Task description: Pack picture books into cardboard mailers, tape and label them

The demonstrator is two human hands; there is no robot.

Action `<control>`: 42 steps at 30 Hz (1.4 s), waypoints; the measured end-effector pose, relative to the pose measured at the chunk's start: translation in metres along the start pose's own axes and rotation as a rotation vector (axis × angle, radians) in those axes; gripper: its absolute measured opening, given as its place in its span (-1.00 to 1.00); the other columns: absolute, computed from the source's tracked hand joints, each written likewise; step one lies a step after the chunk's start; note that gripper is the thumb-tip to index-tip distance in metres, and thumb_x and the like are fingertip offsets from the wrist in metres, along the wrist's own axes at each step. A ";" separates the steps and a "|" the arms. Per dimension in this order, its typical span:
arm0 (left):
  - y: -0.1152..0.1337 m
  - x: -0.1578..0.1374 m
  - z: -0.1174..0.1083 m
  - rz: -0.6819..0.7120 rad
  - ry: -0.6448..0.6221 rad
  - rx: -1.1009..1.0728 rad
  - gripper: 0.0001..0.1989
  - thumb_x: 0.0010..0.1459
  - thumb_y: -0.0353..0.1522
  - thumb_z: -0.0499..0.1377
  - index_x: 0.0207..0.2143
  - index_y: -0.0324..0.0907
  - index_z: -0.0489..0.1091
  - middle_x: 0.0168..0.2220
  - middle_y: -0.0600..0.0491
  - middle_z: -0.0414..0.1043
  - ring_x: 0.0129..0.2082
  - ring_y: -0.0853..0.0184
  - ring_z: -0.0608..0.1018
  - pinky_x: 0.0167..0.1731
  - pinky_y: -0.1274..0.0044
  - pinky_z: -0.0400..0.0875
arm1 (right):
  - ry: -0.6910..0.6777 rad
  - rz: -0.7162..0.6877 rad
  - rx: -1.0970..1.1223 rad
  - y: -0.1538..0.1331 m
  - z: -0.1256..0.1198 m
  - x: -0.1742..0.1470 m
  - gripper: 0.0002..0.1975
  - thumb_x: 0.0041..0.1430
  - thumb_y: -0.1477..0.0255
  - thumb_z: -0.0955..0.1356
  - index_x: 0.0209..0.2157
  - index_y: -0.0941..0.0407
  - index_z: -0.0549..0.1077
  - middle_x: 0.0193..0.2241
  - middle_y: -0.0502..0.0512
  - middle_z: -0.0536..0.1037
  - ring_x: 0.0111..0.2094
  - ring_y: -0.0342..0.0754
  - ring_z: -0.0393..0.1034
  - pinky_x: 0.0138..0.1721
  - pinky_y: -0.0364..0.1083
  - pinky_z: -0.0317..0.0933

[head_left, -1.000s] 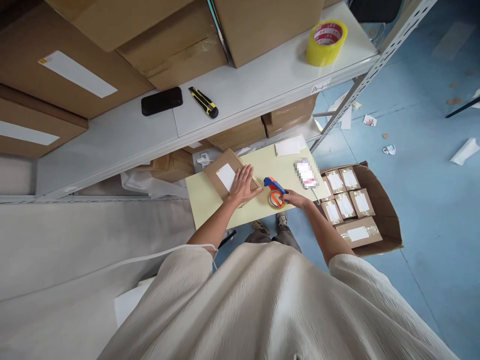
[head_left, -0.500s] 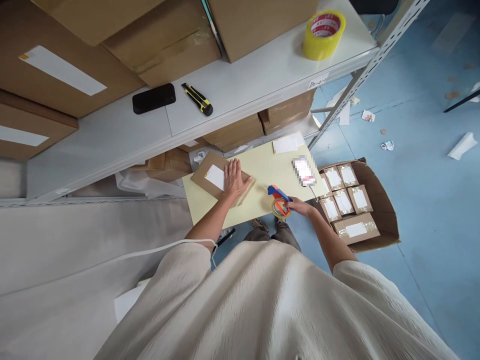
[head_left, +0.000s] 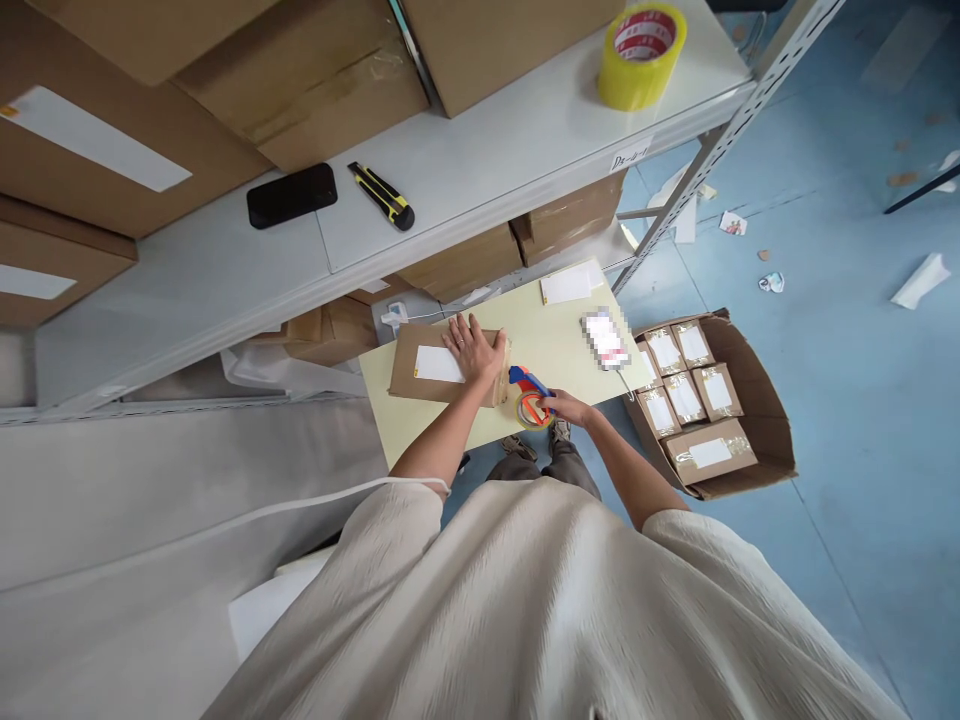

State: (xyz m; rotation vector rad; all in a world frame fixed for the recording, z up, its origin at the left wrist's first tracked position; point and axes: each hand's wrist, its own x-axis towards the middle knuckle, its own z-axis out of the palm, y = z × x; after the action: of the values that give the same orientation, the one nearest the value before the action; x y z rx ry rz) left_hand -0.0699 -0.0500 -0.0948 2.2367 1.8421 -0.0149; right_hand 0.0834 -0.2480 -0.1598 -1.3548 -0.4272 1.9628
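A brown cardboard box (head_left: 411, 362) with a white label (head_left: 439, 364) lies on the pale yellow tabletop (head_left: 390, 425). Flat on its top rests my left hand (head_left: 474, 350), fingers spread. My right hand (head_left: 568, 407) grips a blue and orange tape dispenser (head_left: 534, 386) that carries a roll of clear tape. The dispenser's blue head is close beside the right end of the box; whether it touches the box I cannot tell.
To the right, an open carton (head_left: 772, 440) on the floor holds several small labelled boxes. A phone (head_left: 606, 338) and white labels (head_left: 567, 284) lie on the tabletop. The grey shelf (head_left: 465, 170) bears a black phone (head_left: 292, 196), a utility knife (head_left: 381, 196), a yellow tape roll (head_left: 642, 56) and large cartons.
The box has turned so its long side runs more level across the table, my left hand still on it. My right hand has brought the tape dispenser left, to the box's right end.
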 end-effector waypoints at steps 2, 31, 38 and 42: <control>0.002 0.000 0.000 -0.004 -0.004 -0.002 -0.08 0.52 0.09 0.04 0.69 -0.26 0.04 0.73 -0.23 -0.12 0.74 -0.13 -0.16 0.68 -0.12 -0.35 | -0.010 0.033 0.037 -0.001 0.005 0.005 -0.62 -0.09 0.26 0.61 -0.22 0.08 0.60 -0.33 0.06 0.64 -0.26 0.02 0.50 -0.27 -0.08 0.37; -0.086 -0.006 -0.028 0.975 -0.335 0.153 0.21 0.26 0.13 0.36 0.72 -0.21 -0.04 0.74 -0.26 -0.35 0.74 -0.19 -0.17 0.66 -0.06 -0.38 | -0.006 -0.001 0.150 -0.009 -0.001 0.005 -0.54 -0.10 0.20 0.65 -0.18 0.05 0.58 -0.32 0.04 0.65 -0.25 0.01 0.52 -0.19 -0.06 0.43; -0.078 -0.011 -0.020 0.958 -0.310 0.151 0.19 0.35 0.11 0.25 0.73 -0.31 -0.18 0.73 -0.30 -0.22 0.74 -0.12 -0.13 0.67 -0.02 -0.46 | 0.024 -0.012 0.085 -0.017 -0.013 0.017 -0.58 -0.13 0.23 0.64 -0.24 0.06 0.56 -0.35 0.00 0.59 -0.29 -0.05 0.45 -0.22 -0.09 0.41; -0.075 -0.008 -0.019 0.926 -0.310 0.128 0.19 0.35 0.11 0.24 0.73 -0.32 -0.17 0.73 -0.29 -0.19 0.74 -0.10 -0.10 0.68 0.03 -0.42 | 0.014 0.000 0.117 -0.018 -0.012 0.018 -0.54 -0.11 0.23 0.65 -0.16 0.05 0.57 -0.26 0.06 0.67 -0.22 0.00 0.52 -0.17 -0.08 0.45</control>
State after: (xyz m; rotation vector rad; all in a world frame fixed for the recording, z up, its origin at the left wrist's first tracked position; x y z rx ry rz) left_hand -0.1469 -0.0413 -0.0880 2.7549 0.5640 -0.2956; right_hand 0.0975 -0.2236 -0.1660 -1.2936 -0.3015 1.9457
